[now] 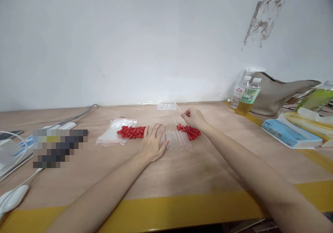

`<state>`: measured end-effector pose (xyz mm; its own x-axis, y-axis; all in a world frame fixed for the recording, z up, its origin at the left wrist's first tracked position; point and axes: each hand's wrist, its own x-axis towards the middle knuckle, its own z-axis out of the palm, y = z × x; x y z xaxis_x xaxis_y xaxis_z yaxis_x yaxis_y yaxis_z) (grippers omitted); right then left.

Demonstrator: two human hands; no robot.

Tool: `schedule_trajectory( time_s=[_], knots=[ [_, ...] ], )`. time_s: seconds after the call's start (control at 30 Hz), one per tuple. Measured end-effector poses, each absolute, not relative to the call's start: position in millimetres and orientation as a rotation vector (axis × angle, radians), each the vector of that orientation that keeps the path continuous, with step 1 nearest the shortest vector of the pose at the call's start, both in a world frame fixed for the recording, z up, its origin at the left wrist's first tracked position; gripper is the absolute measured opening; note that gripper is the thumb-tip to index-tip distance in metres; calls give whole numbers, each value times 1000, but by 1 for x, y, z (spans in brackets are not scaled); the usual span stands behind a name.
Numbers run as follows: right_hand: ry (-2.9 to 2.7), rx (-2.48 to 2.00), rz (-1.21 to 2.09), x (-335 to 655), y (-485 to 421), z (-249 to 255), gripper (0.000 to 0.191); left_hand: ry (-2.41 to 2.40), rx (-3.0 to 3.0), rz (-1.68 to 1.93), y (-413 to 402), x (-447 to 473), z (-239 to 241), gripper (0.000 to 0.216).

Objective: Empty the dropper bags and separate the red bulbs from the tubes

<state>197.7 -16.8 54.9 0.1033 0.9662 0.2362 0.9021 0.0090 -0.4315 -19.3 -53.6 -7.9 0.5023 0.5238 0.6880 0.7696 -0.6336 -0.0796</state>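
My left hand [153, 144] lies with fingers stretched out, between a heap of red-tipped pieces [131, 132] and a row of clear thin tubes [178, 141]. Its fingertips hide part of both. My right hand [194, 117] is closed in a pinch above a second bunch of red-tipped sticks [191, 132]. A thin pale stick [178, 107] extends from its fingers toward the wall; the gripped end is hidden. Beside the red heap rests a stack of clear plastic bags [113, 132]. Another small clear bag [166, 106] lies flat near the wall.
On the right stand two bottles [248, 97], a grey-brown bag [270, 94] and a blue tissue pack [290, 132]. Cables [80, 115], a power strip [62, 126] and a white mouse-like object [13, 198] lie left. Yellow tape [166, 208] covers the table's front edge.
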Motion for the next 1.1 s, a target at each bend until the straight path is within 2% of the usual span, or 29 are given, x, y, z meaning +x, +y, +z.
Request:
schedule_trajectory(
  time_s=[0.13, 0.23, 0.37, 0.47, 0.63, 0.83, 1.1],
  knots=[
    [-2010, -1268, -208, 207, -63, 28, 26, -953, -2279, -963, -58, -14, -5, 48],
    [-2154, -1036, -456, 211, -89, 1, 19, -810, -2325, -845, -65, -7, -3, 38],
    [-2149, -988, -542, 208, -99, -17, 15, -653, -2384, -804, -69, 3, -5, 22],
    [-2153, -944, -518, 203, -96, -20, 14, -629, -2409, -823, -68, 6, -9, 17],
    [-2140, -870, -518, 197, -90, -23, 19, -595, -2472, -834, -65, 6, -11, 17],
    [-2156, -792, -659, 199, -94, -25, 14, -527, -2452, -847, -70, 6, -7, 18],
    [-2186, -847, -755, 209, -99, -27, 17, -580, -2509, -801, -75, 0, -2, 21]
  ],
)
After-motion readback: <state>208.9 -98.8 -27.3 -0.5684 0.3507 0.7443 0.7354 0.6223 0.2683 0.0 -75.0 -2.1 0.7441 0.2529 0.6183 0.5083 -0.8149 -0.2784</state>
